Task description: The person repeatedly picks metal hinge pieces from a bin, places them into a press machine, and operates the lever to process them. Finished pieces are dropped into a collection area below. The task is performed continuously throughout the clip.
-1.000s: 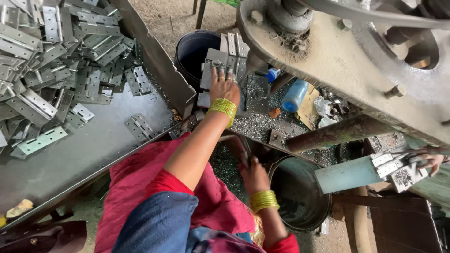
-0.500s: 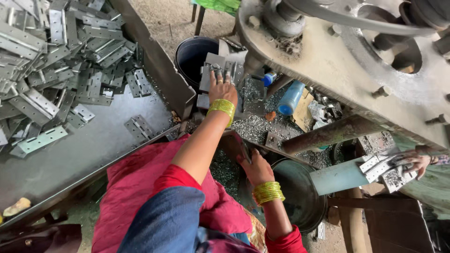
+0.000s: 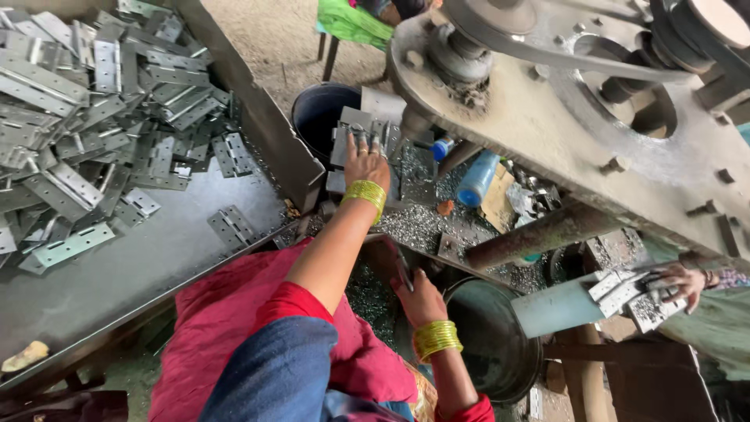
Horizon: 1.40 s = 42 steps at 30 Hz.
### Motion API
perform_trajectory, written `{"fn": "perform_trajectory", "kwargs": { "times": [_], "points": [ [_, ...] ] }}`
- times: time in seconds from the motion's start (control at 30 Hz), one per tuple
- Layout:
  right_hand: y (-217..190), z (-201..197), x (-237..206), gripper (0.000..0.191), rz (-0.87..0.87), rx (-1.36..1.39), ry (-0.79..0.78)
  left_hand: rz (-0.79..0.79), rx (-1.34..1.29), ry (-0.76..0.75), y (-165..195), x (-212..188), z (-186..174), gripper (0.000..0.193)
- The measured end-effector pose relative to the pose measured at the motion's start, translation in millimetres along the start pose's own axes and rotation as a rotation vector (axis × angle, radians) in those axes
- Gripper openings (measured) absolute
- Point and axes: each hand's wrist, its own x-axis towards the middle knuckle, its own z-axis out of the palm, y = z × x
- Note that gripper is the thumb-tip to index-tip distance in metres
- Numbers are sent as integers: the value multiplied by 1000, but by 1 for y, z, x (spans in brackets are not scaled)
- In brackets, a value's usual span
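Left hand (image 3: 366, 162) lies flat, fingers spread, on the metal plates (image 3: 355, 137) under the press (image 3: 547, 117), right hand (image 3: 418, 291) closed on a rod (image 3: 403, 270); many hinges (image 3: 86, 117) wait on the surface (image 3: 141, 266).

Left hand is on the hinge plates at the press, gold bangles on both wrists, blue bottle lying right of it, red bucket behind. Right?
Not quite: the bucket behind is dark, near black, not red. The rest holds in the head view: left hand on the hinge plates, gold bangles on both wrists, blue bottle to its right.
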Motion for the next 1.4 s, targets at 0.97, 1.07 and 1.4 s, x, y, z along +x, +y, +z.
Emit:
{"fn": "perform_trajectory", "kwargs": {
  "times": [0.97,1.07,1.4],
  "points": [
    [-40,-35,-1,66,22,-107,-56,-13,-49,-2,-3,1,-5,42],
    [-39,-33,-1,66,20,-103,-61,-25,-39,49,-2,2,-3,44],
    [-36,-30,-1,64,20,-87,-74,-21,-46,27,-2,4,-1,44]
  ]
}}
